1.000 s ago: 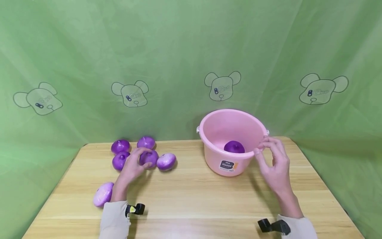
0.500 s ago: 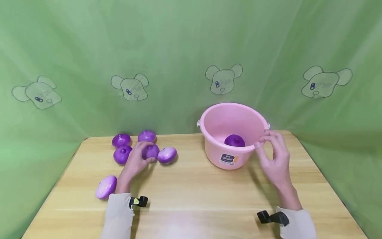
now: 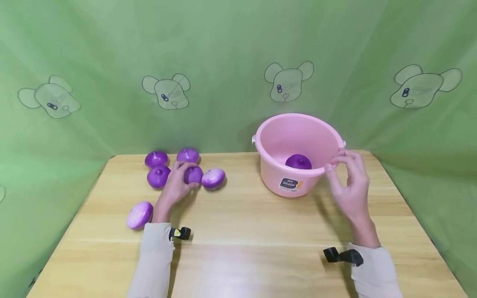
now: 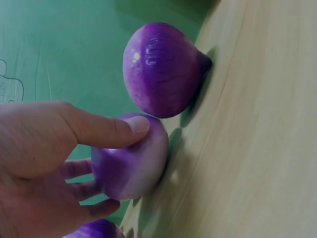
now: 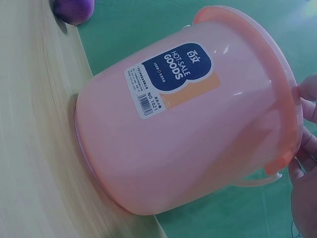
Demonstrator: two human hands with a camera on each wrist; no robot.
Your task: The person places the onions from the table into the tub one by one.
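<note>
My left hand (image 3: 174, 189) grips a purple onion (image 3: 193, 175) in the cluster on the left. In the left wrist view, the thumb presses one side of that onion (image 4: 130, 166) and the fingers curl round the other. Right beside it lies a paler onion (image 3: 214, 179). A pink bucket (image 3: 273, 177) stands upright to the right, with one onion (image 3: 299, 161) inside. With thumb and fingers, my right hand (image 3: 352, 188) pinches the bucket's rim at its near right; the right wrist view shows these fingers (image 5: 308, 144) at the edge of the picture.
Behind the left hand sit more onions: one at the back left (image 3: 156, 159), one at the back (image 3: 188, 155) and one beside the hand (image 3: 159, 177). Another onion (image 3: 140, 215) lies nearer, by the left wrist. A green curtain (image 3: 231, 74) hangs behind the wooden table (image 3: 238, 223).
The left hand's thumb and fingers have come in against the onion. My right hand stays at the bucket's rim. The whole head view has shifted upward as the camera tilted down.
</note>
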